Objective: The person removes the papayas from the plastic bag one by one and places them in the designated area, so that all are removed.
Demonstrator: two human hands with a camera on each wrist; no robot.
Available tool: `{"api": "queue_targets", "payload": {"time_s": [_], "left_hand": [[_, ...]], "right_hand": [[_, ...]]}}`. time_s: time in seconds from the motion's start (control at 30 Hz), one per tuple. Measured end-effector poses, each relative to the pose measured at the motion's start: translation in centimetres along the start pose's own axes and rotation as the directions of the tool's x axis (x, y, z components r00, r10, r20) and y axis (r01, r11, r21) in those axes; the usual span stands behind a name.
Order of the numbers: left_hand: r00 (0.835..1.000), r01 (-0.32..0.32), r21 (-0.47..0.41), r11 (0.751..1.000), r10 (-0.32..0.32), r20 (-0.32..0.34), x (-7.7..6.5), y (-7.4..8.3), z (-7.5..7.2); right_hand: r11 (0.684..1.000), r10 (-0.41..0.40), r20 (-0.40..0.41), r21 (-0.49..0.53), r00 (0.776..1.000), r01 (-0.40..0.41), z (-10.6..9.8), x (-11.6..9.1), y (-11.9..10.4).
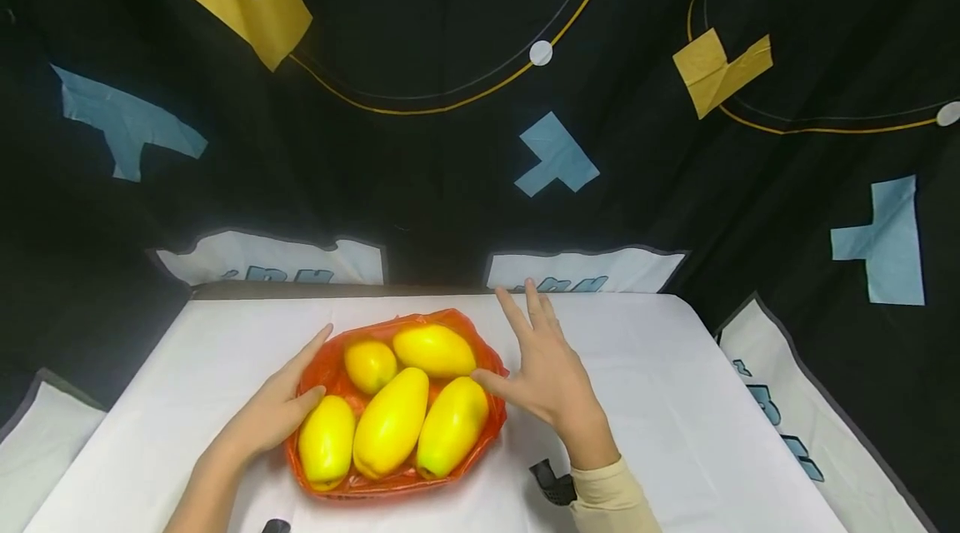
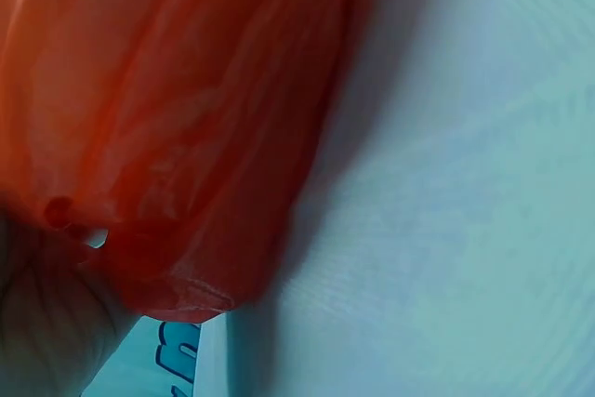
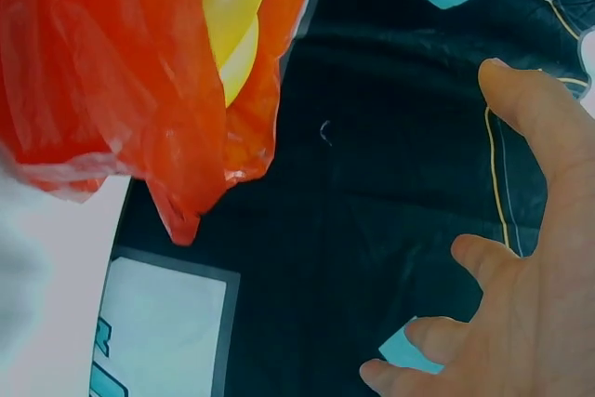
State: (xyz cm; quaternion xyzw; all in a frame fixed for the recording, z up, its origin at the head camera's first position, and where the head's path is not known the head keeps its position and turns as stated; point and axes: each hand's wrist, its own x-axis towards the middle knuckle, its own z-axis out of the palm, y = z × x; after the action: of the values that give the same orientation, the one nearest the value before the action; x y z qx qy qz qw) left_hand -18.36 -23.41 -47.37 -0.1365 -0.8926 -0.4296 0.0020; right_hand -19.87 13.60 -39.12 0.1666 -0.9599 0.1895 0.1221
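Several yellow oval fruits (image 1: 392, 423) lie together in a red plastic bag (image 1: 347, 493), its mouth spread wide on the white table. At the bag's left side is my left hand (image 1: 273, 410), index finger straight and thumb reaching over the rim beside a fruit. The left wrist view shows that palm against the red plastic (image 2: 195, 137), with its fingers hidden. My right hand (image 1: 543, 371) is raised at the bag's right, fingers straight and spread. In the right wrist view, a gap separates the right thumb (image 3: 525, 99) from the bag (image 3: 139, 72).
The white table (image 1: 660, 416) carries the bag. Black cloth (image 1: 420, 183) with blue and yellow patches hangs behind it. Small dark devices show near the right wrist (image 1: 552, 483) and at the bottom edge. Printed white panels (image 1: 585, 269) border the table's far side.
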Motion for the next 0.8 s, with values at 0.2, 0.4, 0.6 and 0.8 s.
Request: {"api": "queue_targets", "payload": {"time_s": [0.2,0.4,0.6,0.8], "left_hand": [[1.000,0.029,-0.002,1.000,-0.029,0.011,-0.3,0.0,0.2],[0.999,0.032,0.003,0.999,-0.032,0.017,-0.4,0.1,0.5],[1.000,0.023,-0.008,1.000,-0.023,0.020,-0.1,0.3,0.5],[1.000,0.025,-0.004,1.000,-0.025,0.017,-0.1,0.3,0.3]], "right_hand": [[0.997,-0.027,0.023,0.066,0.999,0.026,0.9,-0.1,-0.6],[0.991,-0.049,0.043,0.128,0.998,0.043,1.5,-0.1,-1.3],[0.979,-0.114,0.077,0.178,0.990,0.099,1.8,0.4,-2.1],[0.959,-0.182,0.114,0.239,0.977,0.151,2.6,0.6,-3.3]]}}
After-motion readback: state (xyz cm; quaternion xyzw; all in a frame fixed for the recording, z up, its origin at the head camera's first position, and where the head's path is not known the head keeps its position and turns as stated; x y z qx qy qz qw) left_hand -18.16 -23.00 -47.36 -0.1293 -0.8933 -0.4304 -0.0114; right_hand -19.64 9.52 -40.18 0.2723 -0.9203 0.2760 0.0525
